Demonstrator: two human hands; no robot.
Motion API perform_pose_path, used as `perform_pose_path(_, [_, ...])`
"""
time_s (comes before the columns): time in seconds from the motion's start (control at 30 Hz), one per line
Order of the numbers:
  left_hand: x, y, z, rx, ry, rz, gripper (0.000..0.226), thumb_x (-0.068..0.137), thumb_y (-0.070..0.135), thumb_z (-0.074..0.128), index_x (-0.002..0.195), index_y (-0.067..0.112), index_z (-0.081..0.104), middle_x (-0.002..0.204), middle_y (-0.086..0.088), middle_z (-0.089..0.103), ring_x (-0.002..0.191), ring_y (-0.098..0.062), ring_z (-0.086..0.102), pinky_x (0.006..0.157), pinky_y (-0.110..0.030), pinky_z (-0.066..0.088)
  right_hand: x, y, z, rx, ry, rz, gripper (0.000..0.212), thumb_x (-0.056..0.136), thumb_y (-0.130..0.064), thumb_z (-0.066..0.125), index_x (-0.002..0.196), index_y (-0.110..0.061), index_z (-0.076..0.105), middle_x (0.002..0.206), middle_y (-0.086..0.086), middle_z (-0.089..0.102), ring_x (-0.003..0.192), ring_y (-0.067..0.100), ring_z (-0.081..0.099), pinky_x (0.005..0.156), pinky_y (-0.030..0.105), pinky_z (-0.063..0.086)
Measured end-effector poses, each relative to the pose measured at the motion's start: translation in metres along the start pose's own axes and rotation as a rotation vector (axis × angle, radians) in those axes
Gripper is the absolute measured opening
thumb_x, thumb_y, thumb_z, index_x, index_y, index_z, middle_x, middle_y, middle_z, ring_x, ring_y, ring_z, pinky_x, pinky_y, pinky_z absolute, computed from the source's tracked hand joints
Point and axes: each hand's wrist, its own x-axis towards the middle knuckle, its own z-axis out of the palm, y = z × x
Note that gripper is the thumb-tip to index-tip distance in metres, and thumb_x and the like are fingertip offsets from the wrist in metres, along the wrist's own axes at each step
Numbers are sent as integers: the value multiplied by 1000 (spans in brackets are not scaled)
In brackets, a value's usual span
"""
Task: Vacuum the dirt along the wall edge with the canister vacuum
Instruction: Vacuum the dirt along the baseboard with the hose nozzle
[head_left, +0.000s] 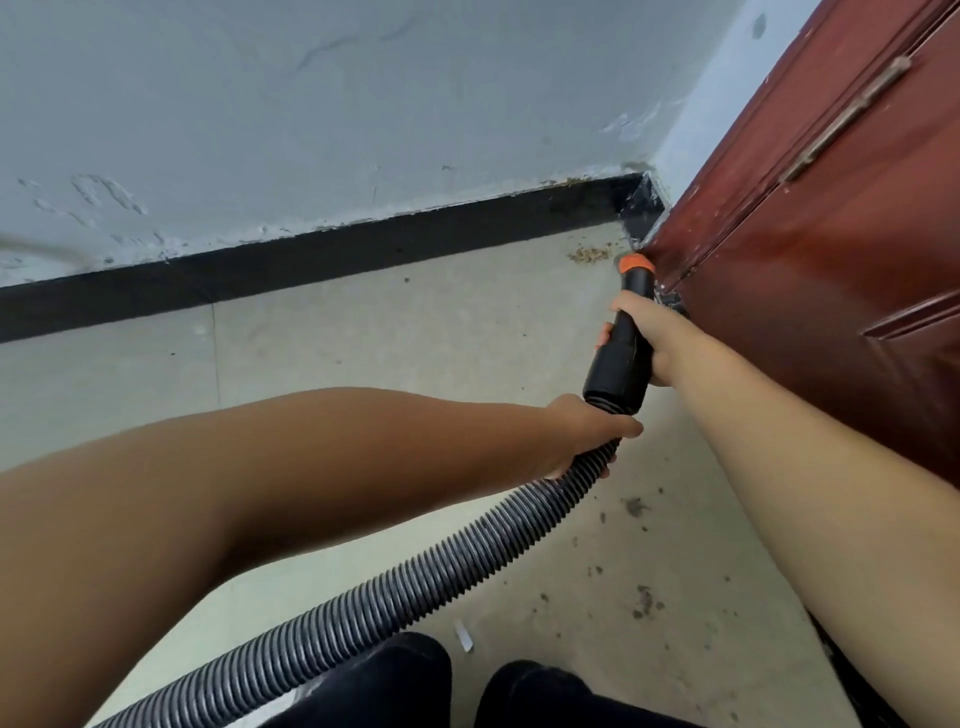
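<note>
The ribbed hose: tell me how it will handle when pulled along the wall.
The ribbed hose probably flexes easily: it curves in a long arc behind the left hand. Its ridges likely give good grip. The black nozzle, held by the right hand, looks rigid.

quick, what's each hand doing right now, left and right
Left hand: gripping the ribbed vacuum hose just behind the nozzle.
Right hand: gripping the black vacuum nozzle.
</note>
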Motion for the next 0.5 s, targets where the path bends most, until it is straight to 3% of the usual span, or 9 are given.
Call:
perform_pose_path(0.2, [12, 11, -5, 5, 9, 25, 36, 88, 19, 68, 114, 1, 52, 74, -7, 53, 56, -16, 52, 41, -20, 45, 13, -10, -2, 60, 42, -31, 17, 84, -12, 62, 89, -12, 45, 48, 5, 56, 40, 18, 55, 49, 28, 52])
perform_pose_path(0.5, [11, -13, 4, -71, -6, -5, 32, 86, 16, 69, 109, 1, 53, 76, -10, 53, 63, -22, 54, 69, -34, 52, 9, 5, -2, -49, -81, -31, 17, 88, -15, 60, 96, -13, 46, 53, 5, 58, 43, 17, 56, 52, 30, 55])
